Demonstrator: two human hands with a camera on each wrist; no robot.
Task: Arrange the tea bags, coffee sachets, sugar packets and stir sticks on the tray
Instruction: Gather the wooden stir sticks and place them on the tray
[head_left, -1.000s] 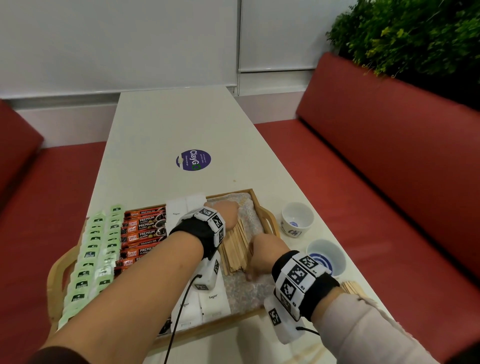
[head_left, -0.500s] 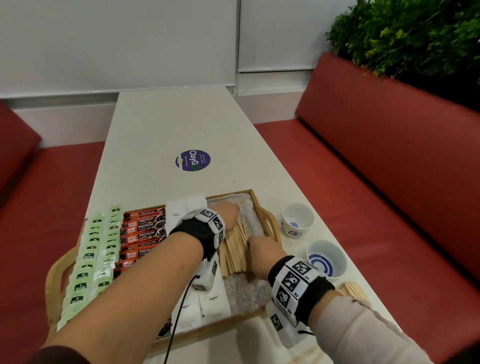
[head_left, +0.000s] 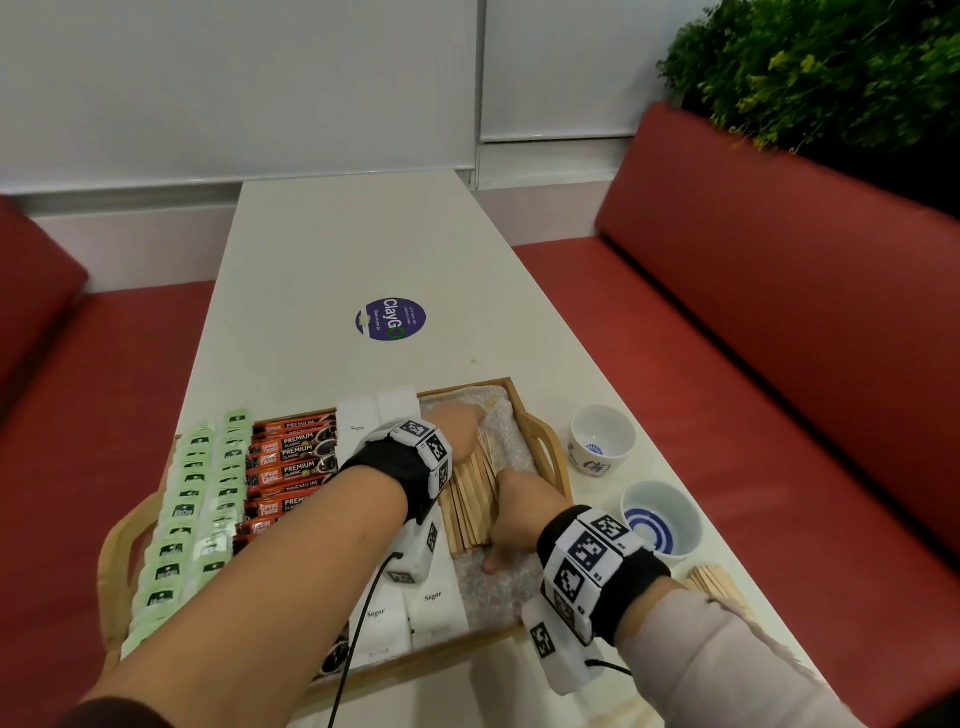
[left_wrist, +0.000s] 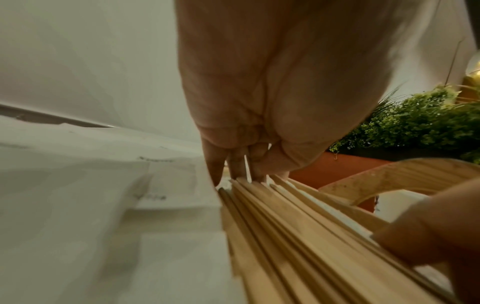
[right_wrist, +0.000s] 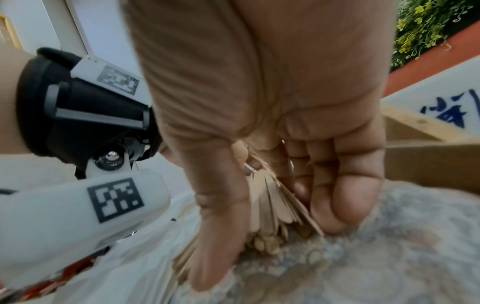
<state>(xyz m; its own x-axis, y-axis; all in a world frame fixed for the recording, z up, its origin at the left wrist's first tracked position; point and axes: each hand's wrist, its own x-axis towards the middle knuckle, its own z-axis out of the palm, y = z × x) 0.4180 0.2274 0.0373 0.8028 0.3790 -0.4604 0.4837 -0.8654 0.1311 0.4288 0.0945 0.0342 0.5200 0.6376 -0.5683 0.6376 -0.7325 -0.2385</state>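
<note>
A long white table (head_left: 332, 270) ran between red benches (head_left: 779, 332), with a wooden tray (head_left: 540, 441) at its near end. Nearest us, at the table's right edge, a small heap of stir sticks (head_left: 714, 579) lay off the tray, not yet placed. On the tray, left to right, we saw green tea bags (head_left: 189, 509), orange coffee sachets (head_left: 291, 467) and white sugar packets (head_left: 431, 608) in rows, then a fanned bundle of stir sticks (head_left: 470, 504) on the patterned liner (head_left: 498, 587) toward the right edge. The right hand (head_left: 524, 514) curled round the bundle's near end, thumb on one side and fingers (right_wrist: 335, 185) on the other. The left hand (head_left: 457, 421) met the far end, its fingertips (left_wrist: 239, 164) bunched against the stick tips. Two cups (head_left: 602, 441) stood on the table beyond the tray's right handle. We judged the task nearly done: the bundle needed squaring and the loose heap remained.
</note>
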